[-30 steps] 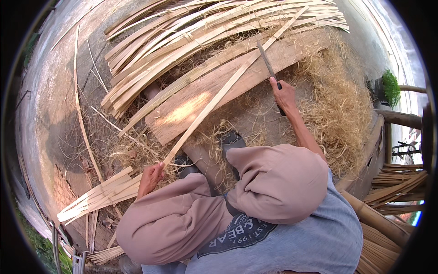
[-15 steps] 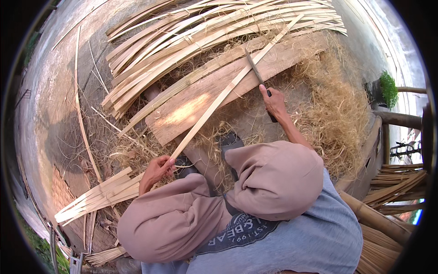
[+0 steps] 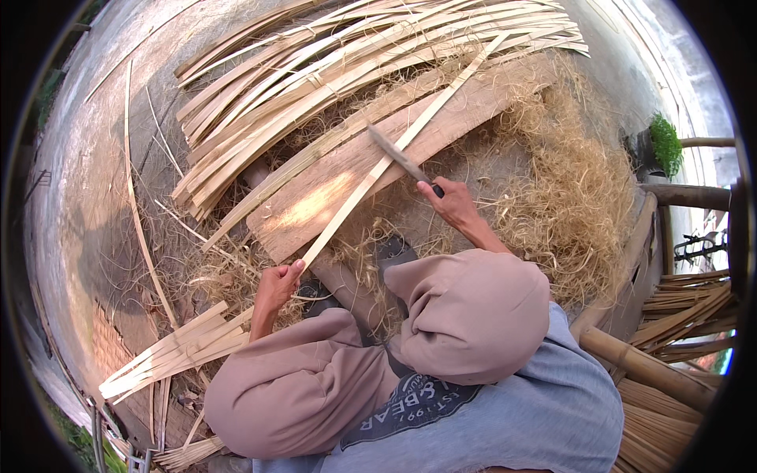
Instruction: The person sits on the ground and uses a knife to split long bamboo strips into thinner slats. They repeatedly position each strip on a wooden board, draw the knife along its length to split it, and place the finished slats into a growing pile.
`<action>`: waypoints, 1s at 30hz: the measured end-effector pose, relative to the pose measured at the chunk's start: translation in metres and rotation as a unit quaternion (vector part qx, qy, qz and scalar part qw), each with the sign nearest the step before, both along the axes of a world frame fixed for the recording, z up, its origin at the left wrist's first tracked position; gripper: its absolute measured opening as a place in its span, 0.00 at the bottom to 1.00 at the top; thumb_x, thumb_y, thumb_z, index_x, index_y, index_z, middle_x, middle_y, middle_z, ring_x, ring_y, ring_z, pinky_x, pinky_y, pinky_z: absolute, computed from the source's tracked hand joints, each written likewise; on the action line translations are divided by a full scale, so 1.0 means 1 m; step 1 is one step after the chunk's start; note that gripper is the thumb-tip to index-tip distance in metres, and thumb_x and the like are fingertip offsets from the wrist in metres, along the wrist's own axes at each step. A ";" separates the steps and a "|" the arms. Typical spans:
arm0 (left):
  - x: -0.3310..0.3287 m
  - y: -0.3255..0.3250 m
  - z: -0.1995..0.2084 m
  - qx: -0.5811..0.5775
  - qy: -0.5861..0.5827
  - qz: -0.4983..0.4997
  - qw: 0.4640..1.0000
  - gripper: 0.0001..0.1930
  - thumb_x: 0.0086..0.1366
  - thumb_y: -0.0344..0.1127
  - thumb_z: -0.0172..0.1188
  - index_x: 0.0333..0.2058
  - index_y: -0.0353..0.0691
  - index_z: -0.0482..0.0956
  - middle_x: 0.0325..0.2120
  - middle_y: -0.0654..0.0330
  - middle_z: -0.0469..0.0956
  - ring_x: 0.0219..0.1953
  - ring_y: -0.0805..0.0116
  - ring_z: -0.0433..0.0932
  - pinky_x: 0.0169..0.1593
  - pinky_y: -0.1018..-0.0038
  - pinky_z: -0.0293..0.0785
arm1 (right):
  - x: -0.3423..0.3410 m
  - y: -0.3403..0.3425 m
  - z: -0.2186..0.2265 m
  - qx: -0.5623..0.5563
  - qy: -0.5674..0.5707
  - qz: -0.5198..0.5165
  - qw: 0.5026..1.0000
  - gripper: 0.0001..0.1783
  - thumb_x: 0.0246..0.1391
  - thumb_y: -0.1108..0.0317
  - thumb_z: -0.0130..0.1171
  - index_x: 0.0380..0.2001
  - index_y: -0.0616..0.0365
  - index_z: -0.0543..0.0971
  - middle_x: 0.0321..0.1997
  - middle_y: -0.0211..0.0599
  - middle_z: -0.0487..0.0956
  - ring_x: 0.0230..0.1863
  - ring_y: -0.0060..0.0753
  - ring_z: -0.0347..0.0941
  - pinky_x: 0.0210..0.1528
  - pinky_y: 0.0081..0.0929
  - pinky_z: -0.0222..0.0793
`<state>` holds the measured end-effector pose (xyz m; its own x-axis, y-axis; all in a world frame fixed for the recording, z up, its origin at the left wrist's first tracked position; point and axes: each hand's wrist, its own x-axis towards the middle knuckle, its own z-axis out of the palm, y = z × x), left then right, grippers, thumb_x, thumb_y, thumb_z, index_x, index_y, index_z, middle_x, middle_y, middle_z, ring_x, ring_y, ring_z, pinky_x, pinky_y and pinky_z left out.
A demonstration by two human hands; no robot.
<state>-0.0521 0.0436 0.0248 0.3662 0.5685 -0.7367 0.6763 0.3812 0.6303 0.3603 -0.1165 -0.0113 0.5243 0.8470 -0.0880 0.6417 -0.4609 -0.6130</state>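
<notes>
My left hand [image 3: 277, 285] is closed on the near end of a long pale bamboo strip [image 3: 348, 206]. The strip slants away to the right across a wide wooden board [image 3: 293, 218], its far end beyond the board. My right hand [image 3: 455, 203] grips the dark handle of a knife [image 3: 392, 149]. The blade lies across the strip over the middle of the board, its tip pointing far left. Most of the knife's handle is hidden inside my fist.
Many bamboo strips [image 3: 260, 126] lie heaped beyond the board. A smaller bundle of strips [image 3: 177, 351] rests left of my left hand. Curly shavings [image 3: 568, 213] pile up at the right. A bamboo pole [image 3: 646, 369] and a green plant [image 3: 666, 146] stand at the right edge.
My right hand has drawn the knife nearer and to the left along the strip, and the blade now slants more sideways. My left hand has shifted slightly, still holding the strip's end.
</notes>
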 end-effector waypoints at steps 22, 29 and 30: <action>-0.023 -0.046 -0.033 0.295 -0.082 -0.036 0.951 0.18 0.69 0.37 0.68 0.56 0.46 0.84 0.27 0.58 0.84 0.27 0.72 0.76 0.34 0.70 0.71 | 0.214 -0.033 -0.009 -0.018 -0.094 -0.264 0.960 0.43 0.65 0.30 0.51 0.18 0.63 0.76 0.13 0.41 0.73 0.19 0.39 0.76 0.28 0.41 0.71; 0.040 -0.035 -0.001 0.314 0.043 -0.120 0.941 0.18 0.73 0.46 0.62 0.57 0.49 0.84 0.28 0.50 0.83 0.29 0.72 0.78 0.36 0.69 0.73 | -0.020 -0.002 0.014 -0.011 0.110 -0.025 0.994 0.33 0.65 0.40 0.60 0.24 0.64 0.77 0.18 0.46 0.74 0.22 0.39 0.72 0.27 0.42 0.67; 0.044 -0.034 0.009 0.273 0.044 -0.111 0.954 0.18 0.74 0.47 0.61 0.57 0.49 0.84 0.30 0.49 0.85 0.31 0.72 0.79 0.38 0.69 0.74 | -0.054 -0.016 0.000 0.005 0.108 0.055 0.993 0.32 0.64 0.39 0.61 0.25 0.62 0.77 0.21 0.46 0.76 0.24 0.47 0.76 0.27 0.43 0.69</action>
<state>-0.0078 0.0099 0.0336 0.4729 0.7922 -0.3857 0.7616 -0.1473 0.6311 0.3059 -0.1322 -0.0113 0.3983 0.8996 -0.1792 0.5402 -0.3879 -0.7468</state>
